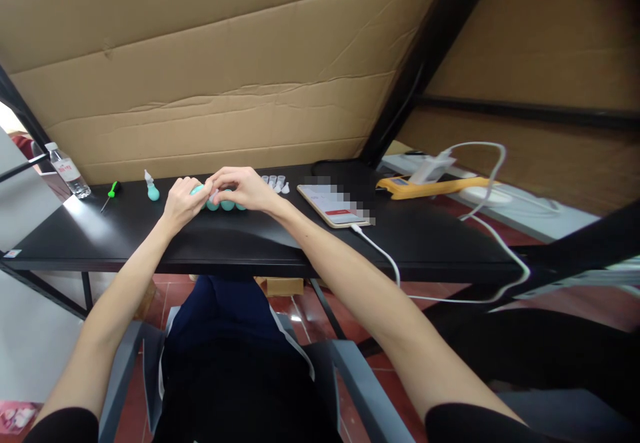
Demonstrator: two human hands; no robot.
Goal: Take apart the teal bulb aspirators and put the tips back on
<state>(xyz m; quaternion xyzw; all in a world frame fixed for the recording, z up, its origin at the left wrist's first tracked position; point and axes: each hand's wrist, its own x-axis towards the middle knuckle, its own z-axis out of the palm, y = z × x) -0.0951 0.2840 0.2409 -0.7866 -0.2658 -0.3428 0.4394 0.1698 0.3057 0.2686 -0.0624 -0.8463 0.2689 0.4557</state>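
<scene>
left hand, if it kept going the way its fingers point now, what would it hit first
The left hand points right along the desk. It would first meet the right hand and the teal bulbs between them. The two hands already seem to touch there, though depth is hard to judge.

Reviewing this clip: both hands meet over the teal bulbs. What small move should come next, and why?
Probably press the clear tip home: the left hand grips a teal bulb while the right hand pinches at its top. More clear tips wait beside the row.
</scene>
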